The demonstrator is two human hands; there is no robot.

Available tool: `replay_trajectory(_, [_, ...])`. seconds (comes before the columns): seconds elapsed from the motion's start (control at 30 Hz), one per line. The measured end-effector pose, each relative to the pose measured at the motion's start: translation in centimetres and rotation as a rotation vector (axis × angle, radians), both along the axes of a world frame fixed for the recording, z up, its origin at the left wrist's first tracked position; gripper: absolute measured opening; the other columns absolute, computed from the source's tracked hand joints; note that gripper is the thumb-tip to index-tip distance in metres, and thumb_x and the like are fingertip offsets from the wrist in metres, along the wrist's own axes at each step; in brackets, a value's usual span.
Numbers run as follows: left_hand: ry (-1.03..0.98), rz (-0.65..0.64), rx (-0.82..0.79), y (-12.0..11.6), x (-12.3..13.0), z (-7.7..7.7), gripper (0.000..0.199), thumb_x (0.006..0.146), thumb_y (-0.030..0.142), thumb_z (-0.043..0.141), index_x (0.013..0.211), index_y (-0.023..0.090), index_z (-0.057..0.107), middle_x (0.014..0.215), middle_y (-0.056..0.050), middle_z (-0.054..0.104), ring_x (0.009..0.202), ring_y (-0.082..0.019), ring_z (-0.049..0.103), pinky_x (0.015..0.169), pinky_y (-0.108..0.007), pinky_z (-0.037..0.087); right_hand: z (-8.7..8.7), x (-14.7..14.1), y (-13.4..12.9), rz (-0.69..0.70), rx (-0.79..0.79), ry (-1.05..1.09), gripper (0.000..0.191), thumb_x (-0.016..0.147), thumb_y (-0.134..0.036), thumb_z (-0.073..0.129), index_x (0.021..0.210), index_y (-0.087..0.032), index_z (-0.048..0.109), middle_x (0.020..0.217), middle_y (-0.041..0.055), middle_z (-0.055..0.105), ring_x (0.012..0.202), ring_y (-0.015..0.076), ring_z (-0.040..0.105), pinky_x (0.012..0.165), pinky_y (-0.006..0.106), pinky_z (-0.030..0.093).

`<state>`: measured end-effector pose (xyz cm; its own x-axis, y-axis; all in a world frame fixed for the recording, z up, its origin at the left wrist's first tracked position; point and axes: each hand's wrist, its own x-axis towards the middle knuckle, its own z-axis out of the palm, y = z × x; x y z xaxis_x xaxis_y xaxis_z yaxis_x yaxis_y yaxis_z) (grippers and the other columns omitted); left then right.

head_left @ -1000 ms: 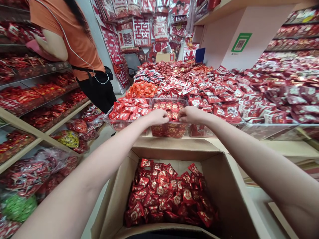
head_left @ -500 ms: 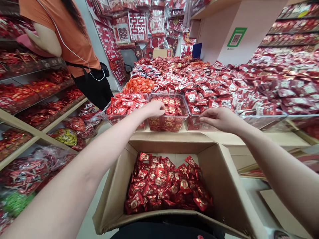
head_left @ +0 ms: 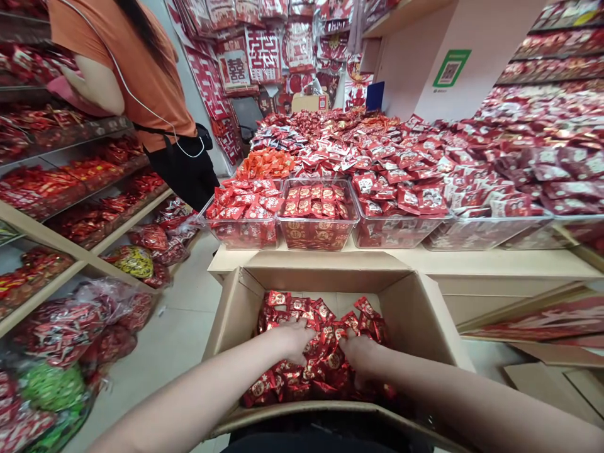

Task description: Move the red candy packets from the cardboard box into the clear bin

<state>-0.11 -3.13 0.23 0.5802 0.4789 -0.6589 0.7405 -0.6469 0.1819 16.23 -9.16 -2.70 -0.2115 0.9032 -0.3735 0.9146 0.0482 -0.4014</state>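
Note:
Both hands are down inside an open cardboard box (head_left: 425,314) filled with small red and gold packets (head_left: 292,384). My left hand (head_left: 295,341) lies on the packets left of the middle, fingers spread. Facing it, my right hand (head_left: 361,355) reaches into the pile, its fingers partly sunk among the packets; whether it grips any cannot be made out. Just beyond the box, a clear plastic bin (head_left: 316,233) holds neat rows of similar red and gold packets.
More clear bins (head_left: 401,233) of red packets line the counter (head_left: 264,258). At the left, a person in an orange top (head_left: 141,82) stands by shelves (head_left: 80,251). Bagged goods (head_left: 61,321) lie at the lower left, flattened cardboard (head_left: 557,377) at the lower right.
Both my hands have moved down and back from the bins on the counter into the cardboard box. My left fingers have spread apart.

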Motion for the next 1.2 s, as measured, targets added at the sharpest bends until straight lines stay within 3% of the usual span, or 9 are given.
replay_trajectory(0.13, [0.045,0.044,-0.012,0.4,0.1,-1.1,0.053,0.051,0.02,0.069,0.103,0.02,0.057,0.108,-0.014,0.057,0.099,-0.032,0.051,0.084,-0.043,0.037,-1.1,0.1,0.5,0.12,-0.05,-0.18,0.038,0.054,-0.005,0.057,0.088,-0.021,0.062,0.094,0.0159,0.062,0.076,0.0296,0.062,0.059,0.034,0.046])
replay_trajectory(0.23, [-0.002,0.111,-0.04,1.3,0.2,-1.1,0.043,0.055,0.013,0.064,0.097,0.022,0.06,0.102,-0.01,0.061,0.092,-0.027,0.056,0.08,-0.037,0.042,-1.1,1.2,1.6,0.13,-0.106,-0.149,0.03,0.053,-0.004,0.058,0.08,-0.017,0.062,0.085,0.0136,0.064,0.077,0.027,0.062,0.061,0.03,0.044])
replay_trajectory(0.4, [-0.127,0.303,-0.019,3.3,-0.6,-1.3,0.042,0.06,0.007,0.057,0.1,0.019,0.059,0.102,-0.011,0.061,0.093,-0.026,0.056,0.08,-0.033,0.042,-0.1,3.1,3.8,0.037,-0.065,-0.072,0.009,0.06,-0.009,0.053,0.066,-0.014,0.057,0.071,0.0099,0.062,0.073,0.0219,0.058,0.061,0.027,0.04])
replay_trajectory(0.53, [-0.355,0.448,-0.013,4.3,-1.1,-0.4,0.047,0.07,0.006,0.046,0.115,0.019,0.047,0.116,-0.009,0.053,0.102,-0.02,0.052,0.084,-0.028,0.04,1.4,4.1,4.3,-0.086,0.014,0.076,0.008,0.07,-0.018,0.046,0.073,-0.015,0.052,0.067,0.0044,0.058,0.062,0.0145,0.053,0.055,0.023,0.038])
replay_trajectory(0.63, [-0.5,0.491,-0.116,4.3,-0.8,0.6,0.052,0.074,0.005,0.041,0.123,0.021,0.036,0.114,-0.007,0.055,0.095,-0.013,0.056,0.076,-0.022,0.045,2.0,4.0,4.2,-0.13,0.015,0.213,0.017,0.078,-0.029,0.038,0.082,-0.016,0.048,0.064,0.0002,0.055,0.054,0.0102,0.049,0.048,0.02,0.037])
replay_trajectory(0.8, [-0.837,0.678,-0.643,3.4,-0.1,0.8,0.042,0.074,0.022,0.055,0.114,0.016,0.045,0.084,-0.007,0.064,0.065,-0.011,0.061,0.057,-0.024,0.048,2.7,2.8,3.7,-0.32,-0.082,0.746,0.021,0.072,-0.036,0.05,0.078,-0.015,0.046,0.059,-0.0032,0.052,0.048,0.0068,0.045,0.046,0.019,0.036])
replay_trajectory(0.97, [-0.988,0.865,-0.665,3.2,0.3,0.2,0.03,0.061,0.024,0.068,0.085,0.01,0.057,0.057,0.0,0.059,0.047,-0.007,0.054,0.048,-0.019,0.044,3.8,2.5,3.8,-0.41,-0.123,0.945,0.025,0.066,-0.035,0.059,0.076,-0.015,0.048,0.059,-0.0034,0.051,0.048,0.0062,0.044,0.046,0.019,0.036])
replay_trajectory(1.1, [-1.093,1.074,-0.623,3.3,0.6,1.5,0.033,0.064,0.03,0.066,0.089,0.014,0.052,0.064,0.0,0.059,0.047,-0.007,0.055,0.045,-0.018,0.043,4.1,3.0,4.0,-0.381,-0.013,0.942,0.029,0.069,-0.033,0.058,0.09,-0.017,0.048,0.066,-0.0012,0.056,0.051,0.0087,0.049,0.049,0.023,0.041])
replay_trajectory(1.2, [-1.06,1.189,-0.814,3.1,0.6,2.5,0.037,0.07,0.044,0.057,0.093,0.017,0.049,0.084,-0.007,0.061,0.059,-0.013,0.061,0.053,-0.025,0.048,4.3,2.6,3.6,-0.278,0.347,0.702,0.016,0.074,-0.028,0.052,0.086,-0.018,0.049,0.071,0.0019,0.058,0.059,0.0129,0.053,0.056,0.028,0.044])
